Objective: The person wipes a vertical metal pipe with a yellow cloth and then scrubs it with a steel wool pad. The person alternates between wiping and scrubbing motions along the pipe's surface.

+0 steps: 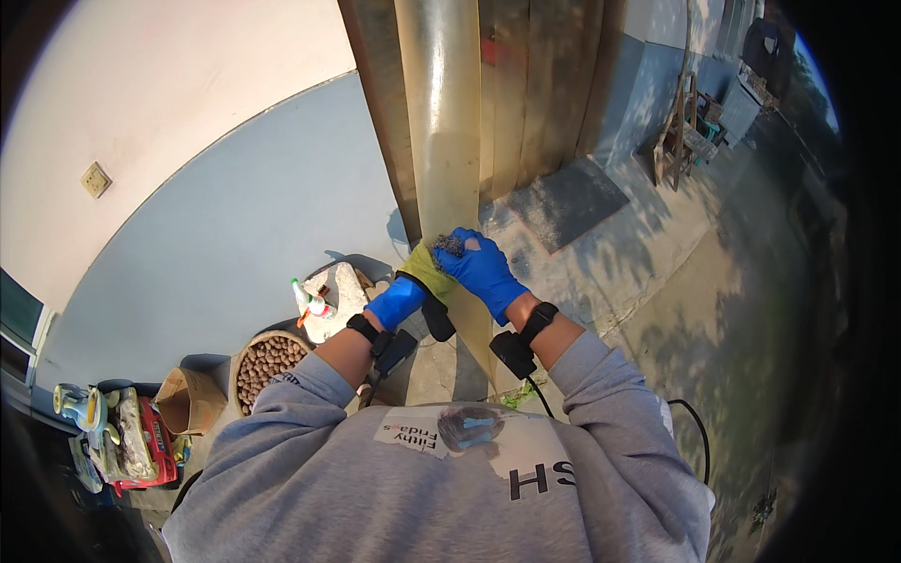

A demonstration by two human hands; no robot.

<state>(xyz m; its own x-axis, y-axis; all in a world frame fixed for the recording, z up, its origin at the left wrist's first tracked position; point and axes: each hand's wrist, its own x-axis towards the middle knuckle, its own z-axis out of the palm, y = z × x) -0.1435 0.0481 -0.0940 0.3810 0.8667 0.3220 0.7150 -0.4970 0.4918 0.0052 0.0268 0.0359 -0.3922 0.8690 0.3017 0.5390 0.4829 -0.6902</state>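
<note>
A long translucent plastic door-curtain strip (447, 162) hangs in front of me, its lower part turned partly edge-on. My left hand (395, 304) wears a blue glove, and a yellow-green cleaning mitt (440, 280) with black trim covers its fingers. The mitt lies against the strip's left edge; the fingers inside are hidden. In a blue glove with a torn patch, my right hand (486, 267) grips a grey steel-wool scourer (448, 245). The scourer is at the strip beside the mitt, close to my left hand.
On a pale block (345, 292) stands a spray bottle (314, 304). A basket of walnut-like round things (271, 366), a cardboard box (184, 402) and a red package (156, 440) line the blue-and-white wall at left. A dark doormat (569, 200) lies beyond, right of the strip.
</note>
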